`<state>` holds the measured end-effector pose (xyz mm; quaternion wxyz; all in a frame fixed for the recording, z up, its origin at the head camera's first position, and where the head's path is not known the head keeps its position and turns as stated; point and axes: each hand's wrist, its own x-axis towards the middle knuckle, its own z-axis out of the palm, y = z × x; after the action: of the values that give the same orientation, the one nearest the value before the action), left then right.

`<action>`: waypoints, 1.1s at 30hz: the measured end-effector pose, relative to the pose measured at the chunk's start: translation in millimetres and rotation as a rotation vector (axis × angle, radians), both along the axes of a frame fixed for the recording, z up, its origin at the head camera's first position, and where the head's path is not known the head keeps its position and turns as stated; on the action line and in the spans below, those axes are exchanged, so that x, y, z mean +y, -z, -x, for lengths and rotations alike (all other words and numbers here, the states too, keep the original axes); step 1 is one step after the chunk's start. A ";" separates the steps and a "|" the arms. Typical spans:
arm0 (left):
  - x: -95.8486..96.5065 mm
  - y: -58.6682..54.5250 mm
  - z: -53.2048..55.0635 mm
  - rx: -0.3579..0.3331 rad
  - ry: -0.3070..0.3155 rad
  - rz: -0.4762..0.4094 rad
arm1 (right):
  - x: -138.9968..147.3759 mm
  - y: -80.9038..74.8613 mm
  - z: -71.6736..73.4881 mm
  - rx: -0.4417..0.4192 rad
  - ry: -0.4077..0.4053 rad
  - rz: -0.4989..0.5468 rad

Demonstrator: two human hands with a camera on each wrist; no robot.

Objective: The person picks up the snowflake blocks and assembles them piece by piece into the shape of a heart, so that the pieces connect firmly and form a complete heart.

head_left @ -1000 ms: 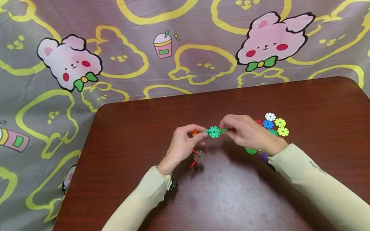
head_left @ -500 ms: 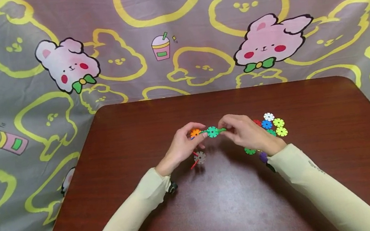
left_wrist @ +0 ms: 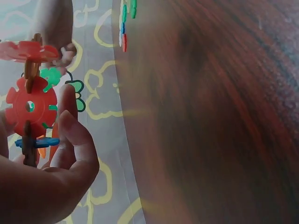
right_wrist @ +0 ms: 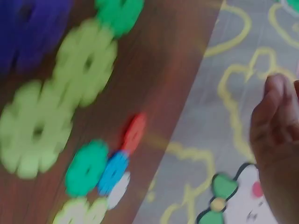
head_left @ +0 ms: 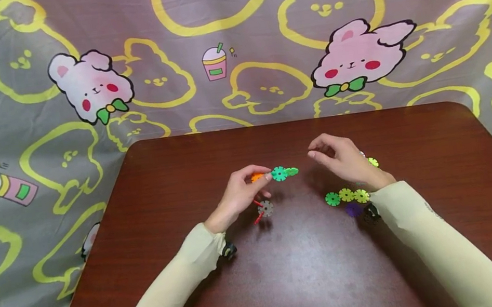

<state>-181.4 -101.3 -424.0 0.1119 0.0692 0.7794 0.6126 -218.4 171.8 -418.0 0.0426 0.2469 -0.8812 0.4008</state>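
In the head view my left hand (head_left: 242, 191) pinches a linked chain of slotted plastic snowflake discs between thumb and fingers. A teal disc (head_left: 279, 174) and a green disc (head_left: 293, 171) stick out to its right. An orange disc (head_left: 257, 177) shows between the fingers, and a grey disc (head_left: 265, 208) with red ones hangs below. The left wrist view shows a red disc (left_wrist: 31, 106) and a blue disc (left_wrist: 37, 143) slotted into the same build. My right hand (head_left: 343, 158) is apart from it, raised over loose discs, its fingers loosely bent and holding nothing.
Loose discs lie on the brown table (head_left: 309, 270) below the right hand: green (head_left: 332, 199), yellow (head_left: 346, 195) and purple (head_left: 353, 210). The right wrist view adds a blue disc (right_wrist: 113, 171) and a red disc (right_wrist: 134, 133). A patterned cloth (head_left: 258, 41) hangs behind.
My right hand has let go of the green disc at the chain's right end and moved right and slightly away. The left hand stays nearly in place, still holding the linked discs.
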 end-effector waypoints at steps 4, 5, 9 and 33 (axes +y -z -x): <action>-1.0 -0.8 -1.2 -0.011 -0.006 0.000 | 22.0 6.6 11.0 -0.072 0.085 -0.156; -1.3 -1.0 -1.6 -0.012 -0.006 0.001 | 26.5 8.6 12.8 -0.084 0.089 -0.202; -2.0 -0.9 -2.5 -0.015 -0.010 0.003 | 38.1 15.9 14.1 -0.140 0.085 -0.357; -2.6 -2.1 -1.9 -0.025 -0.008 0.006 | 37.0 27.0 15.4 -0.178 0.099 -0.368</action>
<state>-179.5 -103.9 -422.0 0.1197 0.0580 0.7800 0.6115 -233.8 208.8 -445.1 -0.0616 0.1708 -0.9509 0.2505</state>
